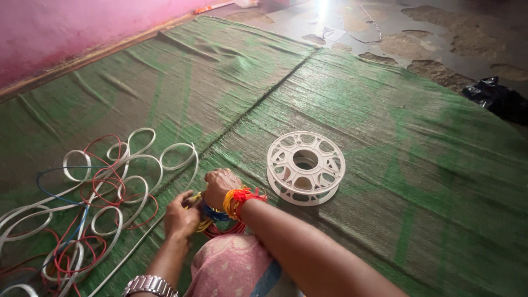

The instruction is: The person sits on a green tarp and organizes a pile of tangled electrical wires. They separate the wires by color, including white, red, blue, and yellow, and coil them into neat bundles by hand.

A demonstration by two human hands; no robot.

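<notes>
My left hand (180, 217) and my right hand (219, 186) meet low in the middle of the view, both closed on a small bundle of coloured wires (212, 219), yellow, blue and red. A metal watch band sits on my left wrist, red and yellow thread on my right. A loose tangle of white, red and blue wires (93, 203) spreads over the mat to the left of my hands. An empty white plastic spool (306, 167) lies flat just to the right of my right hand.
A green woven mat (385, 143) covers the floor. A pink wall (66, 33) runs along the upper left. Bare, patchy floor (440, 33) lies beyond the mat, with a black plastic bag (498, 98) at the right edge. Pink patterned cloth (231, 272) covers my knee.
</notes>
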